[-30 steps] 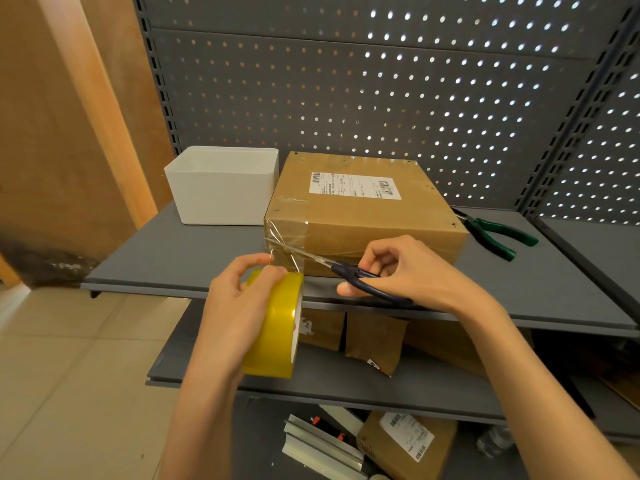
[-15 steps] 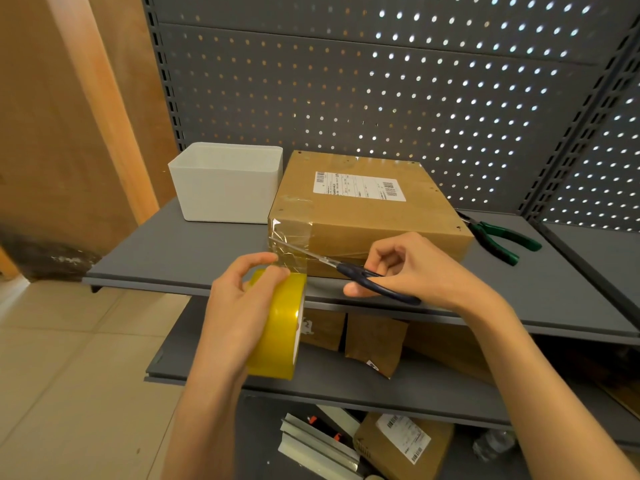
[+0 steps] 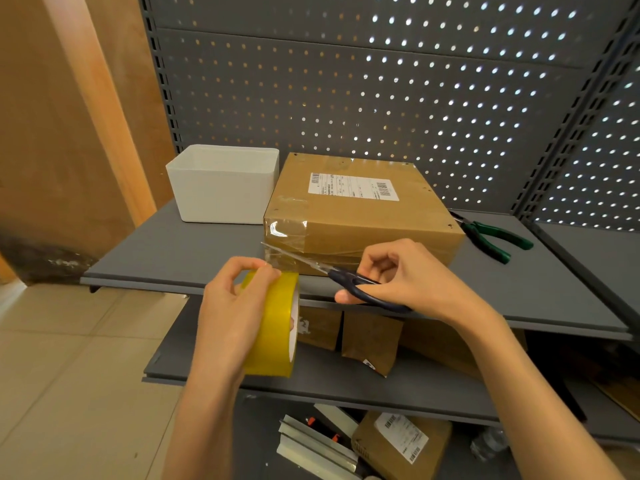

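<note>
The left hand [image 3: 227, 317] is gripping the yellow tape roll [image 3: 275, 327], fingers curled over its top, holding it upright in front of the shelf [image 3: 173, 258] edge. A clear tape strip [image 3: 278, 259] is running from the roll, just above this grip, to the cardboard box [image 3: 360, 220]. The right hand [image 3: 412, 282], alongside, is holding the scissors [image 3: 356, 284], whose blades are reaching across that strip.

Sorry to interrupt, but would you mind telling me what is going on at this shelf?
A person is taping a brown cardboard box on the grey metal shelf. The left hand grips a yellow roll of tape, its clear strip stretched to the box's front corner. The right hand holds dark-handled scissors with the blades at that strip; whether it is cut through cannot be told.
</note>
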A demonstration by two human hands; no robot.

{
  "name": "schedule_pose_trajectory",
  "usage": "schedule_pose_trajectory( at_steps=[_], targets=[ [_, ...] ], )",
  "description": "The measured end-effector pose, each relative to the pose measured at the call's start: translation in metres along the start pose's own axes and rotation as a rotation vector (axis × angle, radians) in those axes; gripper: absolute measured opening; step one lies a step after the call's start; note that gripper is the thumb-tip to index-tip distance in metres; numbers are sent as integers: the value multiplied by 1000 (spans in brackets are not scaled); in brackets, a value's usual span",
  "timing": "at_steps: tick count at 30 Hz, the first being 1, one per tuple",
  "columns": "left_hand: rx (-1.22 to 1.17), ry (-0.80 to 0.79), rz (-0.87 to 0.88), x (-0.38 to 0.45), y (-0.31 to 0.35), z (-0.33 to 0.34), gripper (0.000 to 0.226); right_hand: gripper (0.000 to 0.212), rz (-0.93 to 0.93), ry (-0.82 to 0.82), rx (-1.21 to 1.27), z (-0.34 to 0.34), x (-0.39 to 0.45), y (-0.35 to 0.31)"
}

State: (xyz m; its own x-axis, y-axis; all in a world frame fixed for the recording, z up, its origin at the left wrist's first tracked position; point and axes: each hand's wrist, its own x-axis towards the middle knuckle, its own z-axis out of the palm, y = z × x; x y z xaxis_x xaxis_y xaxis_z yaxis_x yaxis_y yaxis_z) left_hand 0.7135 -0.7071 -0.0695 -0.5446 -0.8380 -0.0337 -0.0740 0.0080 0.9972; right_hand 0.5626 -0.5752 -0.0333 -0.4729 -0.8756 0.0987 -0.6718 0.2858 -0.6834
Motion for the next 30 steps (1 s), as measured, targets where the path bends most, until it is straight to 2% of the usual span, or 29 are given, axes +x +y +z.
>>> schedule_pose_trajectory(
  at_steps=[4,8,13,15,21,24,30],
  targets=[
    [4,42,15,-1,-3,0,2,36,-5,118,-9,2,-6,-6],
    [-29,-6,22,-8,-2,-3,2,39,17,285,102,-5,-14,-11],
    [111,-23,244,-13,9,-23,21,48,-8,408,102,-8,-23,-13],
    [209,-22,332,-12,18,-34,22,44,-5,438,97,-7,-25,-13],
    [799,104,634,7,30,-49,30,33,-14,470,108,-1,-29,-18],
    [947,115,677,26,26,-54,36,33,-15,471,98,0,-32,-19],
    [1061,54,664,46,26,-50,51,32,-4,470,90,0,-39,-14]
  ],
)
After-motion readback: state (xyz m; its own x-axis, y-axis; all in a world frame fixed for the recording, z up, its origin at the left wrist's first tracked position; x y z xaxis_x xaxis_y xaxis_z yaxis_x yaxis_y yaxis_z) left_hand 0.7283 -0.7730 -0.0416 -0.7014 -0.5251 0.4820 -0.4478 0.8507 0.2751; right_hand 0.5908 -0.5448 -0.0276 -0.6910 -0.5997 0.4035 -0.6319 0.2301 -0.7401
